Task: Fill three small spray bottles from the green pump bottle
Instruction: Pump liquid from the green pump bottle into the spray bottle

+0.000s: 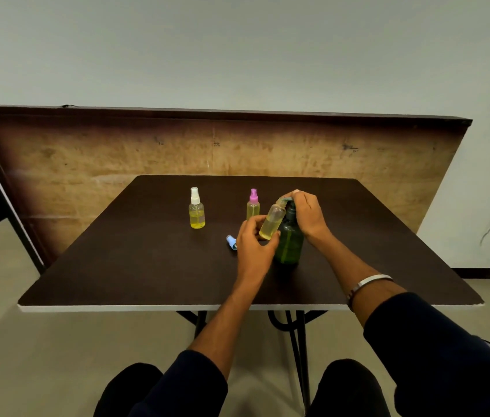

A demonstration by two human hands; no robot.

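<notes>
- The left hand [252, 240] pinches an uncapped bottle [272, 221] near its base, fingers and thumb curled round it, tilting its open mouth up to the pump spout.
- The right hand [308, 213] is curled over the pump head of the green bottle [288, 243], which stands upright near the middle of the tabletop [135, 266], a little toward its right edge; whether the pump is pressed down I cannot tell.
- Step in hand, by my reading: filling the third bottle, since the other two already stand capped.
- The next move calls for keeping the mouth under the spout while pumping, then setting the bottle down and screwing on the blue cap [231, 242], which lies on its side just left of the left hand.
- The held bottle has a little yellow liquid pooled at its bottom; most of it looks empty.
- The pink bottle [253, 205] stands capped just behind the hands, yellowish liquid inside; its level is partly hidden.
- The white bottle [197, 209] stands capped farther left, toward the far edge, roughly half full of yellow liquid.
- The green bottle's contents are too dark to judge.
</notes>
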